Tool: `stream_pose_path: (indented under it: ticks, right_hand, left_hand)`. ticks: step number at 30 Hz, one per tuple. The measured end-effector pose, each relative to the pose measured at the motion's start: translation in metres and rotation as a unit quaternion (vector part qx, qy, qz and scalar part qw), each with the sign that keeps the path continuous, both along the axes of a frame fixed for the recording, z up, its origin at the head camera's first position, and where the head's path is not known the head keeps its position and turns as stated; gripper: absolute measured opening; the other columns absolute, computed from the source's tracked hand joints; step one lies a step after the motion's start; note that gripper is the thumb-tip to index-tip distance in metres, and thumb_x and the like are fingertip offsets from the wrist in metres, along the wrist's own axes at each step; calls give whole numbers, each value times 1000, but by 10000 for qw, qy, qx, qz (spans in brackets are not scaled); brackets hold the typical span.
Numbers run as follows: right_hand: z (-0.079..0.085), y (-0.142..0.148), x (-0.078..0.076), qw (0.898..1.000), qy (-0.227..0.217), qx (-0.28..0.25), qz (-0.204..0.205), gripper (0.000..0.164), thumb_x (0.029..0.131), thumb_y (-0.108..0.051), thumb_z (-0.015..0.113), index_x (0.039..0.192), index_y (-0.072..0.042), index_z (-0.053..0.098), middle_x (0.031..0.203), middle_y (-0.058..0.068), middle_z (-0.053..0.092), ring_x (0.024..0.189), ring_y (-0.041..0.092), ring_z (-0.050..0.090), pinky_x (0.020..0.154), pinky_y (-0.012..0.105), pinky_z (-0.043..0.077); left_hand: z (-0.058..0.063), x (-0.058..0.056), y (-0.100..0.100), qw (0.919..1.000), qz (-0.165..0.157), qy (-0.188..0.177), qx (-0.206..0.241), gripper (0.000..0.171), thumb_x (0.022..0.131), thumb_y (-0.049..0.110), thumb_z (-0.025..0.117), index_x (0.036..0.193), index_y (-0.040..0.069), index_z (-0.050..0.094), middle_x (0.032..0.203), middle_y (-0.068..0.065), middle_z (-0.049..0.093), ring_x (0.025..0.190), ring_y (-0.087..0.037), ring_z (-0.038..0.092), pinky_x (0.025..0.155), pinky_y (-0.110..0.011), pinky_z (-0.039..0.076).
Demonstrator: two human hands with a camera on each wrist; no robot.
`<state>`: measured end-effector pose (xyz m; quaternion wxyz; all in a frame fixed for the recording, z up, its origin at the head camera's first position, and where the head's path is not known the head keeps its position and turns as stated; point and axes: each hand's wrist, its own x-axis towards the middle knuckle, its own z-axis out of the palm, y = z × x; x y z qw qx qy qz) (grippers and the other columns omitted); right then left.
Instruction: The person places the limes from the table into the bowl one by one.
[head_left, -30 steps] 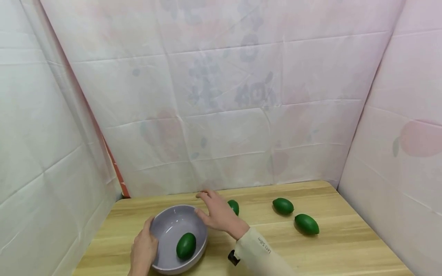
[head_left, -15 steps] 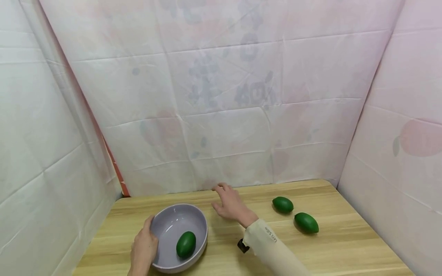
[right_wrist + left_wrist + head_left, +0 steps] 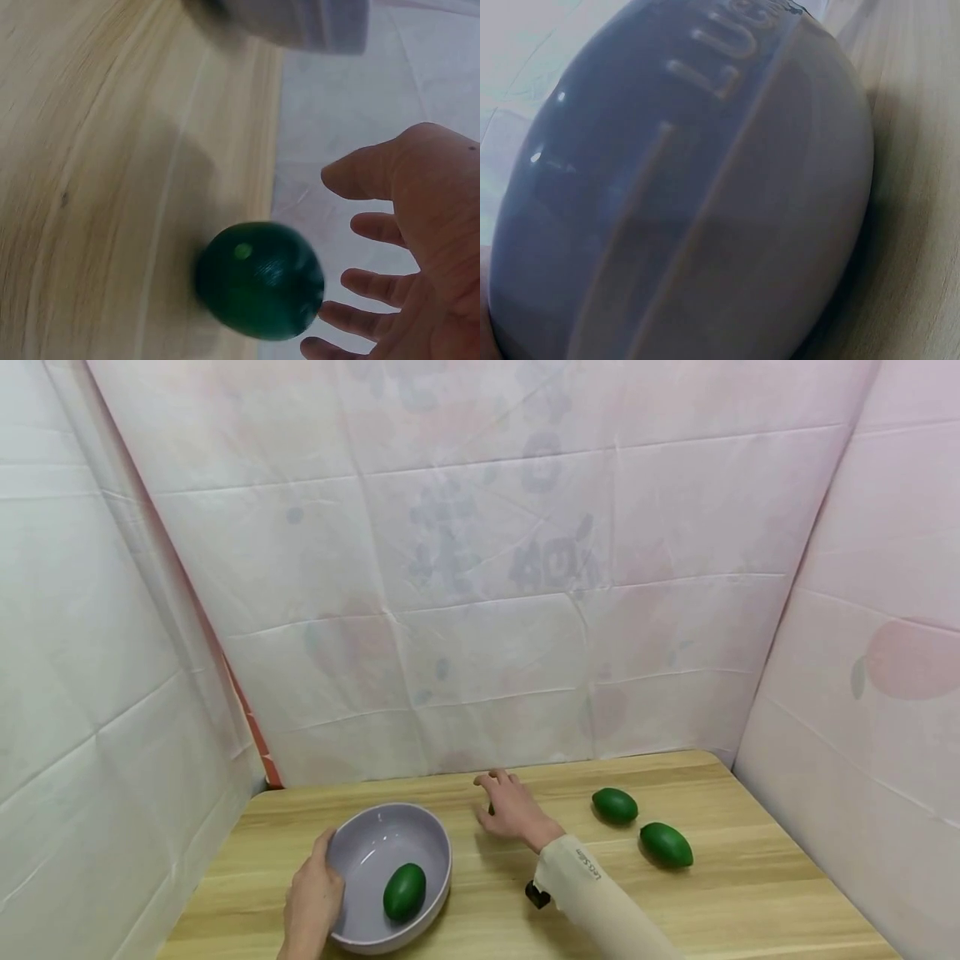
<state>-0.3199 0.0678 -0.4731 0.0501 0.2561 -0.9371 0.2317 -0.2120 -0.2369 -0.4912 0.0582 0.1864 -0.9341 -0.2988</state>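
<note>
A lavender-grey bowl [image 3: 360, 860] stands at the front left of the wooden table, one green lime [image 3: 405, 892] lying inside it. My left hand [image 3: 312, 889] grips the bowl's left rim; the left wrist view is filled by the bowl's outer wall [image 3: 780, 187] with raised lettering. Farther back, right of the bowl, my right hand [image 3: 513, 810] hovers over another lime [image 3: 259, 281], mostly hidden behind it in the head view. In the right wrist view the thumb and fingers are spread, with that lime close by their tips and not held.
Two more limes, one farther back [image 3: 615, 806] and one nearer [image 3: 666, 845], lie on the right of the table [image 3: 750, 902]. Pale printed sheets hang behind the table [image 3: 487, 652] and along both sides. A small black device [image 3: 537, 894] sits under the right wrist.
My right hand has moved right, away from the bowl's far rim, and come over the lime beside it. The left hand, bowl and the other limes have stayed in place.
</note>
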Motion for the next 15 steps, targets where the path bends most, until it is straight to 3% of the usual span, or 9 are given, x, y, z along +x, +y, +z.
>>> stream_pose_path:
  ticks: [9, 15]
  right_hand:
    - [-12, 10, -5, 9969, -649, 386, 212, 67, 90, -24, 73, 150, -13, 46, 160, 27, 34, 143, 52, 37, 108, 67, 44]
    - [-15, 14, -5, 9941, -964, 410, 298, 66, 92, -23, 71, 152, -18, 45, 165, 23, 27, 147, 52, 33, 107, 66, 45]
  left_hand:
    - [-1, 1, 0, 10000, 1, 51, 2, 60, 97, -2, 41, 155, 11, 35, 145, -32, 51, 124, -54, 58, 92, -64, 53]
    - [1, -1, 0, 10000, 9, -32, 27, 61, 96, -3, 42, 156, 10, 33, 146, -32, 50, 126, -54, 57, 93, -64, 53]
